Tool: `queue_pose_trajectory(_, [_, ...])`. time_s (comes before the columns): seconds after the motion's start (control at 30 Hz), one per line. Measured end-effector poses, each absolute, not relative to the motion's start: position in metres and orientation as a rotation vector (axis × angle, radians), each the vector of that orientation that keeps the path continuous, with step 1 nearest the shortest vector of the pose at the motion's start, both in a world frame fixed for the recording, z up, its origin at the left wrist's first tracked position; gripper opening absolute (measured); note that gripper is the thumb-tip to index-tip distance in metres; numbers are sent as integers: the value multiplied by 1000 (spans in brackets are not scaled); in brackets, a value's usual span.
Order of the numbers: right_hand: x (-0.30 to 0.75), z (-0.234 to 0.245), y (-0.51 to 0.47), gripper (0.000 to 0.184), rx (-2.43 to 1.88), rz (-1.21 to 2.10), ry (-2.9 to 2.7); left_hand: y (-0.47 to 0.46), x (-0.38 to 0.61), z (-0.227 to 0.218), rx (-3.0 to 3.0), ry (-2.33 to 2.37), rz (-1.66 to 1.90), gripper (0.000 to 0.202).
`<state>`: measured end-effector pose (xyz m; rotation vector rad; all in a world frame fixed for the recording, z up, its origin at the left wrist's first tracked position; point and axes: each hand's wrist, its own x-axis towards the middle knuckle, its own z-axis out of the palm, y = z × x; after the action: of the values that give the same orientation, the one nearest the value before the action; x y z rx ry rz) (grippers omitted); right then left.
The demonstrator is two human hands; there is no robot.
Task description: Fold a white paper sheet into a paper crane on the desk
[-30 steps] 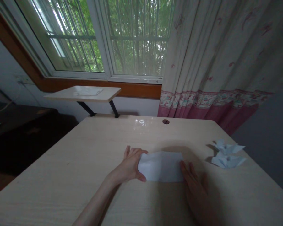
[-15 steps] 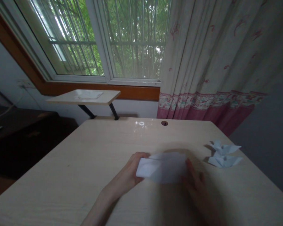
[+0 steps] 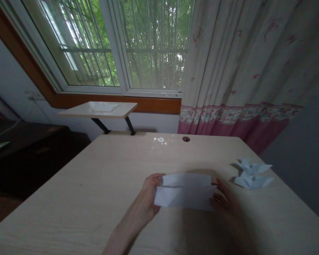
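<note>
A folded sheet of white paper (image 3: 184, 193) is held just above a pale wooden desk (image 3: 101, 184), its upper layer parted from the lower one. My left hand (image 3: 148, 194) grips the sheet's left end, fingers curled round the edge. The right end is pinched by my right hand (image 3: 223, 202), which lies in shadow.
Several folded white paper figures (image 3: 252, 175) lie near the desk's right edge. A cable hole (image 3: 186, 139) sits at the desk's far edge. A small raised shelf (image 3: 101, 109) stands at the far left, under a window. A curtain (image 3: 241, 71) hangs behind on the right.
The paper lay flat under my two hands; now it is lifted off the desk and its layers have come apart, with both hands gripping its ends.
</note>
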<state>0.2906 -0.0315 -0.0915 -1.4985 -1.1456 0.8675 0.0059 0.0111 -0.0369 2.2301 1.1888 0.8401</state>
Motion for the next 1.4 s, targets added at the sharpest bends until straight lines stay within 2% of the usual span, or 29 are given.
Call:
queue_pose_trajectory(0.2, [293, -84, -33, 69, -1467, 1019, -1075, 10, 6, -46, 2135, 1125, 933, 79])
queue_pose_trajectory(0.3, [297, -81, -33, 63, -1507, 998, -1081, 11, 7, -52, 2039, 1137, 979, 82])
queue_pose_trajectory(0.37, [299, -80, -33, 55, -1526, 962, -1088, 10, 6, -49, 1977, 1164, 976, 76])
queue_pose_trajectory(0.47, [300, -80, -34, 42, -1485, 944, -1093, 8, 3, -33, 2047, 1148, 883, 52])
queue_pose_trajectory(0.53, [299, -82, -35, 34, -1460, 922, -1092, 6, 1, -20, 2097, 1127, 869, 44])
queue_pose_trajectory(0.67, [294, -82, -40, 31, -1510, 869, -945, 4, 2, -1, 2177, 1134, 824, 42])
queue_pose_trajectory(0.87, [281, -65, -45, 28, -1400, 1010, -662, 5, 6, 16, 2263, 1104, 639, 35])
queue_pose_trajectory(1.03, [284, -60, -44, 28, -1459, 1057, -694, 4, 8, 23, 2338, 1077, 472, 40])
queue_pose_trajectory(1.17, [283, -62, -45, 32, -1472, 1061, -676, 1, 12, 26, 2363, 1108, 515, 50])
queue_pose_trajectory(1.4, [273, -57, -48, 31, -1507, 966, -837, 3, 15, 21, 2362, 1080, 467, 34])
